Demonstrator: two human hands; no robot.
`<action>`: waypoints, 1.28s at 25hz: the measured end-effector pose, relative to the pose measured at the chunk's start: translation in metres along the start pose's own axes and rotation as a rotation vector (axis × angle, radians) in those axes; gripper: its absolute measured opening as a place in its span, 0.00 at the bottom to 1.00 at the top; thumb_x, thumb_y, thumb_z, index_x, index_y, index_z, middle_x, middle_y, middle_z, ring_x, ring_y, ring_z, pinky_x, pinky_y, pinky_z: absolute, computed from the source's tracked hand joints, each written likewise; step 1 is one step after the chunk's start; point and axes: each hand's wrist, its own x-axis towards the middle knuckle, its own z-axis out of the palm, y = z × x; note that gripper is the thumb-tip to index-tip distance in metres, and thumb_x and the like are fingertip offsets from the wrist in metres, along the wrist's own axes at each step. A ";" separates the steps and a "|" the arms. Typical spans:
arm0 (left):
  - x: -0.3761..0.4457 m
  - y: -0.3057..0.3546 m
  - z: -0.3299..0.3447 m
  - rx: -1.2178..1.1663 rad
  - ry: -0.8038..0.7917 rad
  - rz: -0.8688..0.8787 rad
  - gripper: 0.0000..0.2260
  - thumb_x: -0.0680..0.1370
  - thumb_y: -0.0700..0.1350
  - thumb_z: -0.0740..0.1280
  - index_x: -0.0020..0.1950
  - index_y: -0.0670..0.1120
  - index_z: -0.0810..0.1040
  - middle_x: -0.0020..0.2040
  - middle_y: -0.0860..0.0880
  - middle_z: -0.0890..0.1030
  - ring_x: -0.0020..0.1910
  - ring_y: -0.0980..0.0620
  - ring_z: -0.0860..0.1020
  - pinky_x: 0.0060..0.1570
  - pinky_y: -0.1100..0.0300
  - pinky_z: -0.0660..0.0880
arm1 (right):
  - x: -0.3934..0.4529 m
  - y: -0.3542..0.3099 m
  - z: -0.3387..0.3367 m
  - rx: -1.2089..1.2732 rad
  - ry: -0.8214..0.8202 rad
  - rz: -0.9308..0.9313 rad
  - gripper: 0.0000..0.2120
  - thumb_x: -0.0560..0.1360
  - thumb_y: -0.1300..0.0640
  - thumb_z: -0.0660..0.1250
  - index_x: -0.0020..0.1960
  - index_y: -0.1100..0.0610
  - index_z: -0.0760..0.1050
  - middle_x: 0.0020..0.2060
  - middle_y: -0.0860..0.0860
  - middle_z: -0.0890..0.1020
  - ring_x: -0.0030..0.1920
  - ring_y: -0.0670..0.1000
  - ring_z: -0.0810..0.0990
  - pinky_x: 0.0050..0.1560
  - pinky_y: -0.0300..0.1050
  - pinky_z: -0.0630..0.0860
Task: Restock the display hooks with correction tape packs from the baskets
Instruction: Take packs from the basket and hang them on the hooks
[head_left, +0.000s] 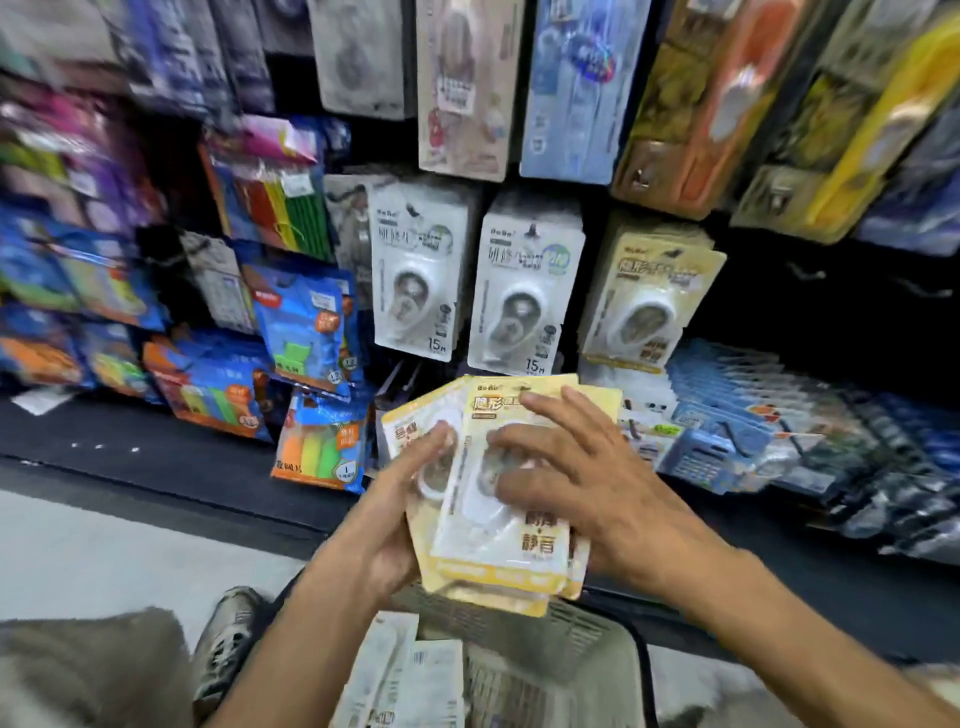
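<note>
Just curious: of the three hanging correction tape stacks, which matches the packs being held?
The rightmost hanging stack: yellow cards like the held yellow packs; the other two are white.

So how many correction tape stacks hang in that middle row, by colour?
White stacks: 2
Yellow stacks: 1
Total: 3
How many packs sit behind each front one cannot be told.

Yellow-and-white correction tape packs; white-grey hanging packs; blue highlighter packs; grey basket.
</note>
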 end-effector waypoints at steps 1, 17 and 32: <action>-0.004 0.005 0.004 -0.006 -0.020 0.015 0.32 0.62 0.46 0.82 0.65 0.40 0.82 0.61 0.37 0.83 0.53 0.39 0.84 0.48 0.47 0.82 | 0.004 0.001 0.002 -0.017 0.032 -0.014 0.19 0.77 0.46 0.69 0.66 0.46 0.69 0.74 0.50 0.67 0.79 0.58 0.58 0.79 0.62 0.52; 0.017 0.024 0.078 0.204 0.034 0.383 0.32 0.59 0.39 0.79 0.63 0.40 0.81 0.54 0.40 0.86 0.48 0.41 0.87 0.40 0.48 0.84 | 0.001 0.015 -0.053 1.257 0.485 1.238 0.12 0.81 0.52 0.64 0.50 0.56 0.85 0.47 0.56 0.88 0.43 0.53 0.86 0.39 0.43 0.78; 0.021 0.052 0.079 0.404 0.014 0.515 0.28 0.57 0.34 0.82 0.55 0.46 0.84 0.51 0.41 0.87 0.44 0.41 0.87 0.39 0.42 0.83 | -0.009 0.038 -0.049 0.863 0.627 1.382 0.13 0.77 0.46 0.70 0.60 0.41 0.72 0.57 0.39 0.78 0.54 0.47 0.81 0.46 0.45 0.79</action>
